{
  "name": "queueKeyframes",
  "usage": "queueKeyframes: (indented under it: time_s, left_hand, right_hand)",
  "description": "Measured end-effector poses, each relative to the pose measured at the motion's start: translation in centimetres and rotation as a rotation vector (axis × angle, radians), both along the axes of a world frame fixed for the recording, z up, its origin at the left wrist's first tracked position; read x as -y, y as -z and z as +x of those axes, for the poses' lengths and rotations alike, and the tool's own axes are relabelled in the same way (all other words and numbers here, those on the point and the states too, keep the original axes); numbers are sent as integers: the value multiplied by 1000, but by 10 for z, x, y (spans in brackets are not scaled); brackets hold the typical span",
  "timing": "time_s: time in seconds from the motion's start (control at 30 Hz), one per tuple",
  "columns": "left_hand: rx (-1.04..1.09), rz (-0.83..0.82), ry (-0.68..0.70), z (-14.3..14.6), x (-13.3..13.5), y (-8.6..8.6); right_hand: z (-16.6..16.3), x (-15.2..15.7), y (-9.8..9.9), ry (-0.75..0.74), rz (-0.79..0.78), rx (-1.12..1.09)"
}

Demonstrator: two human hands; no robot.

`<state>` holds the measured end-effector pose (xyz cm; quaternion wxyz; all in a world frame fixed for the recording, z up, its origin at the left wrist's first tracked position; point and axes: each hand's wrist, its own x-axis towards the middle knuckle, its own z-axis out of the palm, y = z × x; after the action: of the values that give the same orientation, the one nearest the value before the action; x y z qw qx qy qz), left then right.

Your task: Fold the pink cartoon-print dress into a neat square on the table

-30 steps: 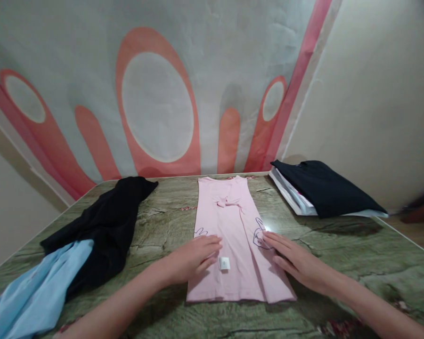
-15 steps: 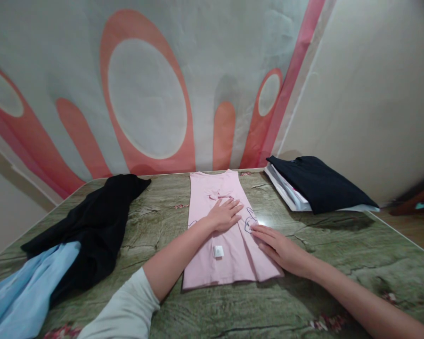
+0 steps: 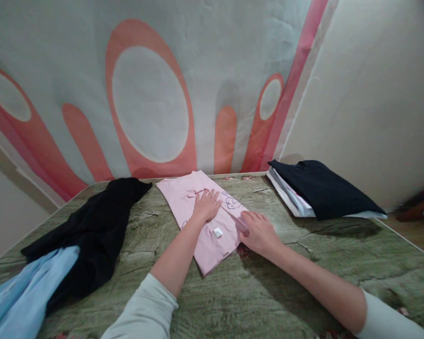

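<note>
A pink shirt (image 3: 220, 254) lies on the table at a slant, its sides folded in, with bunny line drawings and a small white tag showing. My left hand (image 3: 207, 206) rests flat on its middle, fingers stretched out and a little apart. At the shirt's lower right edge, my right hand (image 3: 260, 230) has its fingers curled over the fabric and grips it; the thumb side is partly hidden. The cloth lifts slightly into a crease by those fingers.
The table (image 3: 151, 278) has a wood-grain cover. On the left lie a rumpled black garment (image 3: 102, 235) and a light blue garment (image 3: 31, 287). A stack of folded clothes with a black shirt (image 3: 325, 188) on top stands at the back right. A patterned wall (image 3: 205, 70) rises behind.
The pink shirt has turned on the table, its top edge swinging left and its lower edge right. My right hand has gone from lying on its side to gripping the edge.
</note>
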<state>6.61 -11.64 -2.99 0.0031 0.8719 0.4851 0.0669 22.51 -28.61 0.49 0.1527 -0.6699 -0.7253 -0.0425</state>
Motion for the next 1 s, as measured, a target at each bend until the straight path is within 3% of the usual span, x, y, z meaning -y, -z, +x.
queueKeyframes:
  time_s: [0.27,0.47,0.63,1.0]
  left_hand:
    - [21,16,-42,-3,-2,4]
    - [20,29,-31,-3,-4,6]
    - [17,31,-44,-3,-3,5]
    - [51,20,-25,-4,-3,4]
  right_hand:
    - [-45,-63,-5,81,-75,167]
    - [-57,-82,-3,222,-110,208]
    - [-39,-78,0,312,-134,247]
    - [-7,-36,2,311,-150,277]
